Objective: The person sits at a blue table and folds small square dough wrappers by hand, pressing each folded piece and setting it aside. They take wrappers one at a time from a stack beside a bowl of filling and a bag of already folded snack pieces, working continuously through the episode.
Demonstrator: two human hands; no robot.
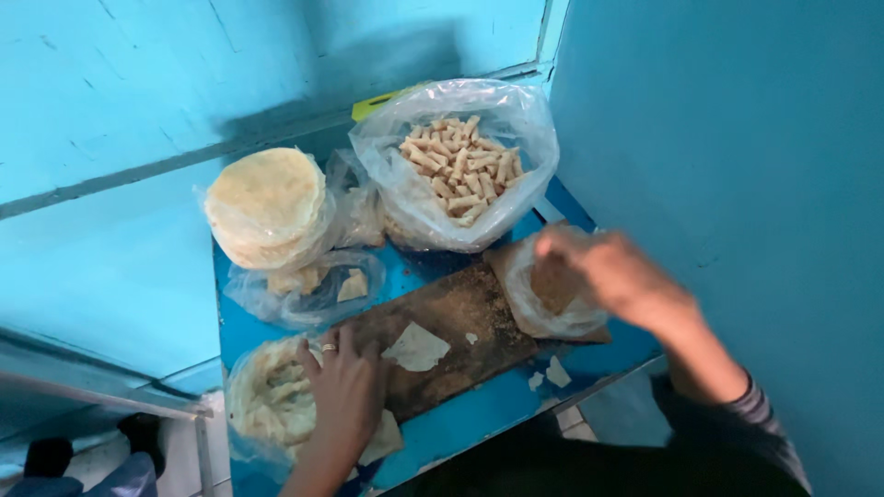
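Dim, bluish, even light (soft shadow on the back wall), motion-blurred right hand

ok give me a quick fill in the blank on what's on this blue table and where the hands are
1. The open plastic bag at the back holds small ____-shaped rolls.
2. The left hand, which wears a ____ on one finger, rests on the wooden board.
3. The right hand reaches into a small clear ____ at the board's right end.
4. The stack of round flat wrappers lies to the ____ of the bag of rolls.

Missing words: tube; ring; bag; left
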